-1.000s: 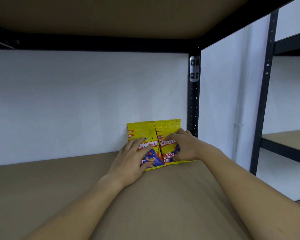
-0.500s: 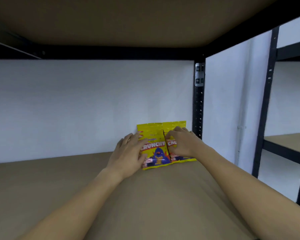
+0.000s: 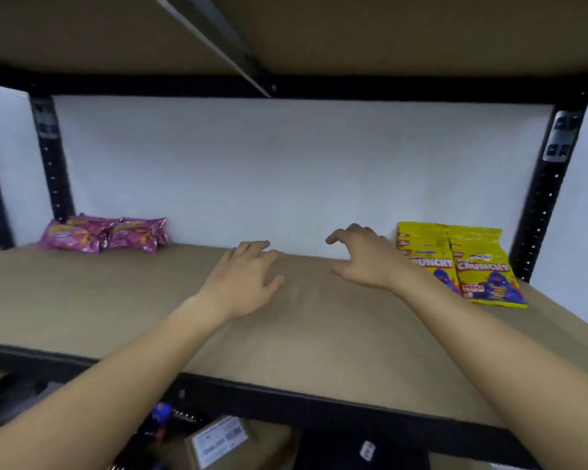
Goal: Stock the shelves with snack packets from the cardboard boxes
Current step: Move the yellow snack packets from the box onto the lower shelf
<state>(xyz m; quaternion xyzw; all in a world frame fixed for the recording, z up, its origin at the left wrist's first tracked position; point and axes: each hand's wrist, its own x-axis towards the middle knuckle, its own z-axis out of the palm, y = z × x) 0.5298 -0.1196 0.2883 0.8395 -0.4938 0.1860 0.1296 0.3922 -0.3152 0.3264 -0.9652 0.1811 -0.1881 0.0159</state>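
Note:
Two yellow snack packets lean against the white back wall at the far right of the brown shelf board. Several pink snack packets lie at the far left of the same shelf. My right hand hovers over the shelf just left of the yellow packets, fingers relaxed, holding nothing. My left hand is beside it over the middle of the shelf, fingers loose and empty. A cardboard box with a white label shows below the shelf's front edge.
Black metal uprights frame the shelf on both sides, and a black front rail runs along its edge. The shelf above hangs low overhead. Dark items lie on the floor beside the box.
Both hands have let go of the yellow packets and drawn back to the left. The view has pulled back and swung left, revealing the whole shelf and the pink packets.

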